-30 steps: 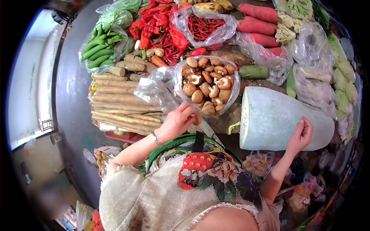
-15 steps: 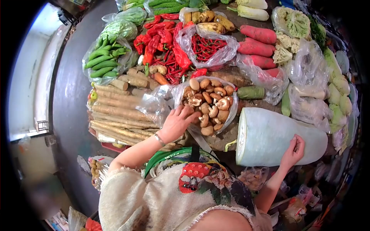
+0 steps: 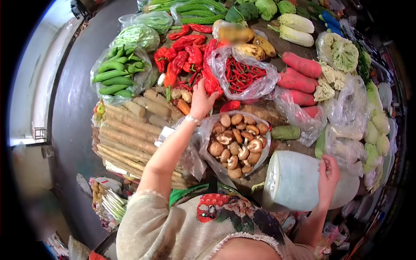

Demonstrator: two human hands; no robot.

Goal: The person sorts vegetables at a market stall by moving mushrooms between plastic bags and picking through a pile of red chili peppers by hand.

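My left hand stretches over the heap of red peppers, its thumb and fingers apart. Its fingertips are at the lower end of a long red pepper; whether they touch it I cannot tell. Just below my left wrist is an open plastic bag of shiitake mushrooms. My right hand is held over the big pale winter melon, fingers curled in. What lies inside those fingers, if anything, is hidden.
Long brown yams lie on the left below a bag of green peppers. A bag of small red chillies stands beyond the mushrooms. Red radishes and cauliflower are on the right.
My left hand has left the mushroom bag and moved forward to the red peppers. The right hand stays curled at the winter melon. The whole view has shifted slightly.
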